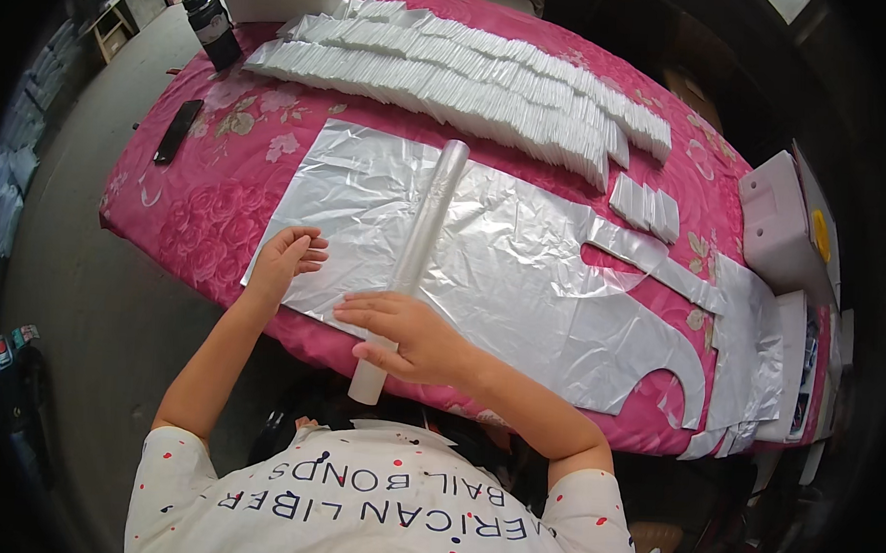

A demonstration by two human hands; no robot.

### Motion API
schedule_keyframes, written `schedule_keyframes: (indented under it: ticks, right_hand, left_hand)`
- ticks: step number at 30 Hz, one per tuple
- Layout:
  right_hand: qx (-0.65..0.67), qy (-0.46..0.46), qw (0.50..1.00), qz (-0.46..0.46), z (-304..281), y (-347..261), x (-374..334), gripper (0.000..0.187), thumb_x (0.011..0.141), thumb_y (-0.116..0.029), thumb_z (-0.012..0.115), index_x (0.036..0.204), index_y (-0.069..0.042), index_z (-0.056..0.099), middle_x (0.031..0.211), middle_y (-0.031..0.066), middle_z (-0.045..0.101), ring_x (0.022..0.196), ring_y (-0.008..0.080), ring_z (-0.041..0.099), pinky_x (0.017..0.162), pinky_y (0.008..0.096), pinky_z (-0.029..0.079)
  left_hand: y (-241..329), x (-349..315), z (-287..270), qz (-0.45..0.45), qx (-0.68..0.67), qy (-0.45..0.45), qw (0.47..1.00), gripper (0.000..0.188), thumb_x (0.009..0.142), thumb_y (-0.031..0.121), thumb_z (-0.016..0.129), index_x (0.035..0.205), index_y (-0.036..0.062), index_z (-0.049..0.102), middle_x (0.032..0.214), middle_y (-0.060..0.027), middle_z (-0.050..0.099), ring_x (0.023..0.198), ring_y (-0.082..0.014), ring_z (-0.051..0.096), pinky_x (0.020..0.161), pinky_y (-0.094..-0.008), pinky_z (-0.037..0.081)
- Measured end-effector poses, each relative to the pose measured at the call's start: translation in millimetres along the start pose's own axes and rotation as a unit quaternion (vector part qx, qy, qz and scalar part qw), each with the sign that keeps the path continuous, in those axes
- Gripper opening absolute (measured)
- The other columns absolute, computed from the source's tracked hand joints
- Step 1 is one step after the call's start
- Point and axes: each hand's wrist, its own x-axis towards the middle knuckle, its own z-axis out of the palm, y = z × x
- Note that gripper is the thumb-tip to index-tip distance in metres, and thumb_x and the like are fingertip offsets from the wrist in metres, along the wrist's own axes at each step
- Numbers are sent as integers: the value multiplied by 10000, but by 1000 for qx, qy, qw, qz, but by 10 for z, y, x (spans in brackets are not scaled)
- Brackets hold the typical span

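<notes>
A thin silvery-white plastic apron [523,271] lies spread and wrinkled on the table, its cut-out straps toward the right. Across its left part rests a long translucent tube [431,216], whose near end sticks out over the table edge. My right hand [400,329] lies over the tube's near part with fingers stretched to the left and thumb apart; the palm side is hidden. Above the apron's left edge is my left hand [289,258], its fingers loosely bent and slightly apart, with nothing in them.
Long rows of folded white plastic packets [454,72] line the far side, with a small group of packets [645,207] beside them. A phone [178,130] and a dark bottle [210,29] are at the left. White boxes [772,209] stand right, on the pink flowered tablecloth [206,214].
</notes>
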Motion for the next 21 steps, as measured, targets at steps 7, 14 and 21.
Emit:
schedule_keyframes:
  ticks: [7, 14, 21]
  right_hand:
    - [-363, -38, 930, -54, -136, 880, 487, 478, 874, -366, 501, 1242, -61, 500, 1339, 127, 434, 1295, 297, 320, 1075, 450, 223]
    - [-354, -53, 932, 51, 624, 1061, 1654, 528, 861, -326, 491, 1305, -45, 441, 1391, 151, 363, 1340, 318, 230, 1097, 463, 138]
    - [-159, 416, 860, 251, 1023, 1106, 1750, 809, 765, -128, 583, 1395, 34, 103, 1324, 311, 326, 1288, 372, 297, 1066, 432, 238]
  left_hand:
    - [-302, -813, -456, 47, 91, 17, 995, 266, 922, 109, 476, 1146, -31, 509, 1032, -93, 608, 892, -129, 591, 772, -253, 481]
    - [-309, -1015, -168, 210, 590, 150, 765, 700, 751, 228, 676, 1293, -49, 329, 1060, -207, 499, 907, -359, 543, 821, -394, 453]
    - [-222, -926, -259, 104, 353, 80, 927, 743, 717, 148, 696, 1309, -65, 299, 916, -193, 605, 788, -310, 619, 706, -366, 487]
